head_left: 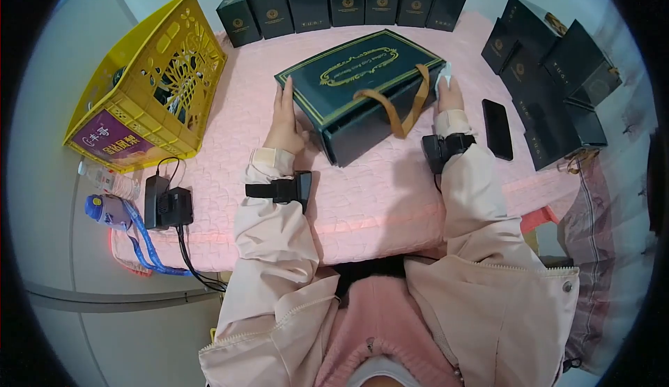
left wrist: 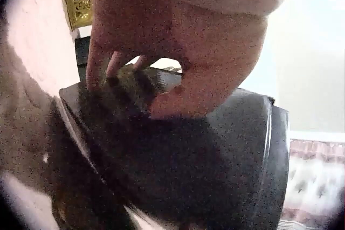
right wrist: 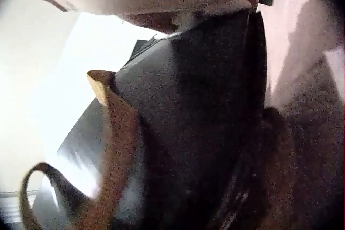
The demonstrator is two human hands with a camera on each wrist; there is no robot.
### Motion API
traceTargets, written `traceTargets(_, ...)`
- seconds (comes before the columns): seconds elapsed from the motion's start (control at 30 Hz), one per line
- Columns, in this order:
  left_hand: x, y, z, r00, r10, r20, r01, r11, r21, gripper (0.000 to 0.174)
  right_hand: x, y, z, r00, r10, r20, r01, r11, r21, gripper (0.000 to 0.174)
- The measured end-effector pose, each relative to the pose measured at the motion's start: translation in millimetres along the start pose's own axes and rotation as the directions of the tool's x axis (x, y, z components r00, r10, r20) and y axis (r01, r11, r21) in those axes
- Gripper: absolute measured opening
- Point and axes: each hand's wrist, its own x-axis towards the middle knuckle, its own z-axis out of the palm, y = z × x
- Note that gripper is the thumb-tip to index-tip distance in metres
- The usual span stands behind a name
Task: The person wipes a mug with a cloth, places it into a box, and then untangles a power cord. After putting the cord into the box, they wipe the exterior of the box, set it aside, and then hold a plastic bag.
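A dark green gift box [head_left: 362, 73] with gold lettering on its lid is between my two hands, turned at an angle above the pink quilted cover. Its brown ribbon handle [head_left: 397, 118] loops out from the side facing me. My left hand [head_left: 284, 118] presses against the box's left end with fingers extended; in the left wrist view, its thumb and fingers lie along the dark box wall [left wrist: 161, 160]. At the opposite end, my right hand [head_left: 449, 97] holds a small pale cloth [head_left: 444, 73] against the corner. Most of that hand is hidden in the right wrist view.
Several dark boxes [head_left: 346, 3] line the back edge, and more boxes [head_left: 536, 94] are stacked at right. A black phone [head_left: 497, 129] lies beside my right sleeve. At left stand a yellow crate [head_left: 160, 80], a water bottle [head_left: 108, 178] and a black device with cables [head_left: 167, 202].
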Motion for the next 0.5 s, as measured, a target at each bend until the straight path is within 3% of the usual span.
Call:
traceTargets(0.03,0.4,-3.7,0.2,0.995,0.091,-0.029,-0.095,0.978,-0.188,0.094,4.6,-12.3,-4.3,1.0,-0.003,0.005,0.003,1.0,0.001,0.036)
traceTargets(0.07,0.0,1.4,-3.1,0.996,0.089,-0.032,-0.093,0.978,-0.185,0.094,10.0,-29.0,-11.0,0.997,-0.068,-0.04,0.06,0.984,-0.169,0.037)
traceTargets(0.1,-1.2,13.1,-8.7,0.997,0.074,0.002,-0.069,0.94,-0.335,0.095,13.9,-44.3,-16.9,0.988,-0.136,-0.077,0.103,0.936,-0.337,0.038)
traceTargets(0.17,-1.5,33.0,-14.0,0.995,0.068,0.079,-0.006,0.793,-0.609,0.097,23.9,-70.6,-26.2,0.97,-0.207,-0.129,0.151,0.925,-0.35,0.038)
traceTargets(0.23,-0.9,37.3,-9.2,0.991,0.128,0.05,-0.085,0.859,-0.505,0.097,32.3,-87.6,-35.8,0.943,-0.279,-0.18,0.197,0.906,-0.374,0.038)
traceTargets(0.3,-0.9,40.7,-5.0,0.969,0.247,0.002,-0.238,0.935,-0.263,0.097,39.6,-99.9,-44.1,0.972,-0.223,-0.072,0.165,0.869,-0.466,0.039)
traceTargets(0.33,-0.2,40.5,-1.8,0.969,0.247,-0.002,-0.239,0.934,-0.267,0.097,41.5,-103.8,-46.0,0.981,-0.191,-0.017,0.156,0.845,-0.511,0.039)
traceTargets(0.43,3.4,32.2,10.9,0.938,0.235,-0.253,-0.216,0.971,0.1,0.097,39.0,-112.3,-42.7,0.959,-0.255,0.125,0.276,0.736,-0.618,0.037)
traceTargets(0.47,3.3,29.1,13.0,0.938,0.235,-0.256,-0.216,0.971,0.102,0.097,37.1,-114.5,-40.3,0.942,-0.275,0.194,0.332,0.675,-0.659,0.036)
traceTargets(0.5,3.4,26.4,14.8,0.948,0.211,-0.239,-0.228,0.972,-0.046,0.098,35.1,-113.9,-36.8,0.941,-0.277,0.193,0.334,0.675,-0.658,0.036)
